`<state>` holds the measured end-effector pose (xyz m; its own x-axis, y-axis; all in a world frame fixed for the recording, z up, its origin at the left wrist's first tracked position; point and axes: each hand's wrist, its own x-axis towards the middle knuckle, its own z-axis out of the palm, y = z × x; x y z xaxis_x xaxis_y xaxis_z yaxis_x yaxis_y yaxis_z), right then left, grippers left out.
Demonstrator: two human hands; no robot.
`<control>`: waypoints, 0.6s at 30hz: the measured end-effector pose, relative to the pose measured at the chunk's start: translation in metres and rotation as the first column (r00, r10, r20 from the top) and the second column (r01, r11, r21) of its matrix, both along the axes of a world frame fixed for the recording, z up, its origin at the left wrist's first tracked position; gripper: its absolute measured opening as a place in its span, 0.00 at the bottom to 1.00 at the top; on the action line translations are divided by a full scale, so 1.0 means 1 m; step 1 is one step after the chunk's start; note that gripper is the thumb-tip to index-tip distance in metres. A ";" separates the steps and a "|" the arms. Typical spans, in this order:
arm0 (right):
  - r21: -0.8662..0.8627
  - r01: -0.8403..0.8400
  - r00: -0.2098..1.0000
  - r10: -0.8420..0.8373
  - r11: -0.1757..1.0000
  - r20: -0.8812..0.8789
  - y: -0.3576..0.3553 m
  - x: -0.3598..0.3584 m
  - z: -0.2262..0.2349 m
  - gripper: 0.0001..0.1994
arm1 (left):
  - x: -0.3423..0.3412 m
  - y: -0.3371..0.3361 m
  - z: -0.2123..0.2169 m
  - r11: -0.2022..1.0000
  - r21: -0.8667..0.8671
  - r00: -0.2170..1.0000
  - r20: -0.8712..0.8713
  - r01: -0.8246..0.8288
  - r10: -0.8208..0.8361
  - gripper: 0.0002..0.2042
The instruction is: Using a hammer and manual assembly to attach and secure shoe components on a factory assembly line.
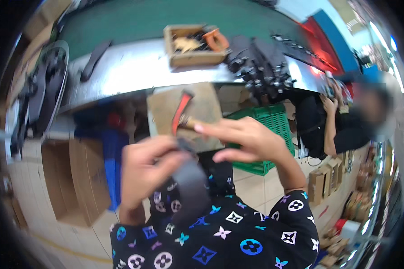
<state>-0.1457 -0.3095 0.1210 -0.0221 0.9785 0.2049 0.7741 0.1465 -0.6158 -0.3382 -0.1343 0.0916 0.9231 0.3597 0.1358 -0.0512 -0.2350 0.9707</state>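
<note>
In front of my body, my left hand [150, 172] is closed on a dark grey strap [191, 190], its curved, motion-blurred end hanging toward my shirt. To the right, my right hand [251, 141] has its index finger stretched out and its thumb apart, with nothing visibly gripped. That index fingertip is close to a small brownish, rod-like piece [189, 122]; whether they touch I cannot tell. A tool with a red handle [180, 112] and a dark end lies beside this piece on a tan square board [161, 105].
On the metal-edged bench [125, 67] stand a wooden box [197, 59] of small parts and a pile of black straps with shiny buckles [260, 67]. Below are a green crate [274, 121] and a cardboard box [78, 179]. Another person [345, 121] works at the right.
</note>
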 end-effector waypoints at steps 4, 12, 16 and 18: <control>0.177 0.539 0.764 -0.567 0.823 0.308 -0.019 0.060 -0.049 0.21 | 0.014 0.074 -0.002 0.570 0.129 0.579 0.315 -0.812 0.752 0.10; 0.184 0.919 0.235 -0.861 0.348 0.452 -0.127 0.297 -0.095 0.19 | 0.072 0.171 -0.050 0.394 0.664 0.633 0.157 -0.636 0.758 0.21; 0.021 0.898 0.398 -0.793 0.439 -0.462 -0.022 0.234 -0.057 0.14 | 0.060 0.126 -0.032 0.372 0.744 0.747 0.250 -0.555 0.616 0.33; -0.197 0.713 0.120 -0.394 0.673 -0.911 0.013 0.156 -0.022 0.09 | 0.089 0.058 -0.013 0.529 0.698 0.859 0.258 -0.482 0.443 0.38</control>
<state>0.0107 -0.2967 0.0989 0.8367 0.5388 -0.0984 -0.2280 0.1793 -0.9570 -0.2492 -0.0763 0.0785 0.6430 0.5007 0.5795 0.2368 -0.8496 0.4713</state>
